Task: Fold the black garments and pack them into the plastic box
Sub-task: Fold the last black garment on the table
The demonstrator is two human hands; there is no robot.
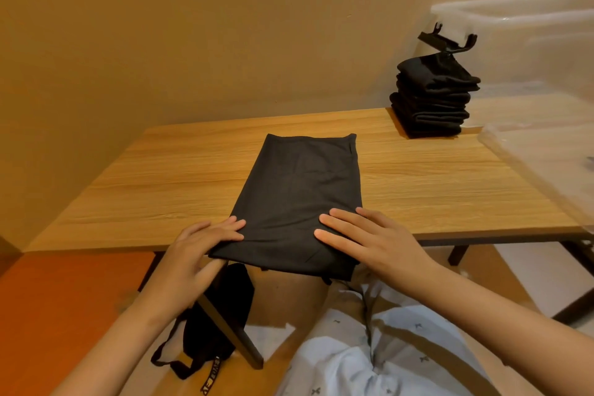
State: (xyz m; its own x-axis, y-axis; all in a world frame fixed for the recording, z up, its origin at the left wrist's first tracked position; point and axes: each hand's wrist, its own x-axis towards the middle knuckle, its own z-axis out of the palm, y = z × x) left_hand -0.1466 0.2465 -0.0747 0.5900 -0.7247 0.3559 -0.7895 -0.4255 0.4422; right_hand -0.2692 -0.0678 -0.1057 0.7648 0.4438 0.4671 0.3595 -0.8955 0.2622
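A black garment (pixel 299 190), folded into a long narrow strip, lies on the wooden table (pixel 160 170) with its near end hanging over the front edge. My left hand (pixel 199 251) pinches the garment's near left corner, fingers on top and thumb beneath. Laid flat on the near right part of the cloth is my right hand (pixel 363 238), fingers straight. A stack of several folded black garments (pixel 432 96) stands at the table's far right. The clear plastic box (pixel 520 51) sits behind that stack, with a black latch on its side.
A clear plastic lid (pixel 543 154) lies at the table's right edge. A black bag with straps (pixel 218 318) sits on the floor by the near table leg. An orange surface (pixel 58 305) lies lower left. My lap in light patterned cloth fills the lower middle.
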